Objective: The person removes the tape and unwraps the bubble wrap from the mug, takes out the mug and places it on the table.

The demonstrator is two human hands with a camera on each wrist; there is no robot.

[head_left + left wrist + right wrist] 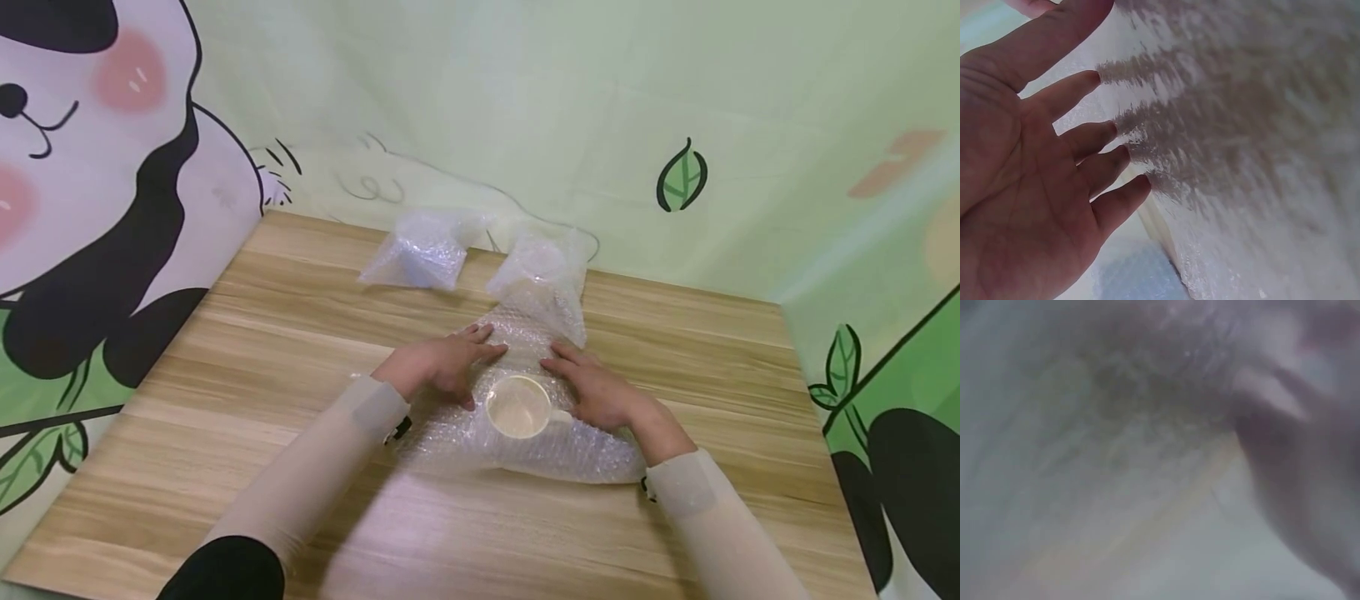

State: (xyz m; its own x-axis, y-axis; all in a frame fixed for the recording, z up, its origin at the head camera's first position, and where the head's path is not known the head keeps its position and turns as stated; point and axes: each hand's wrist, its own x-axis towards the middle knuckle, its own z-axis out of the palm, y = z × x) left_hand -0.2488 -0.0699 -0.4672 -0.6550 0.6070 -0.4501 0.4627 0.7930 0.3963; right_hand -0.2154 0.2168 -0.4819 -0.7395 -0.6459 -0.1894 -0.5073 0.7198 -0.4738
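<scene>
A cream mug stands on a sheet of bubble wrap in the head view, its mouth up and its handle pointing right. To the mug's left, my left hand touches the wrap with fingers spread and fairly straight. In the left wrist view, the fingertips of that hand meet the clear plastic. On the other side, my right hand rests on the wrap by the mug's handle, fingers extended toward the back. The right wrist view is badly blurred, with part of the right hand at its right edge.
Two bubble-wrapped bundles lie at the back of the wooden table: a bluish one on the left, and a clear one whose lower end overlaps the sheet. A cloth wall with printed pandas and leaves rises behind the table.
</scene>
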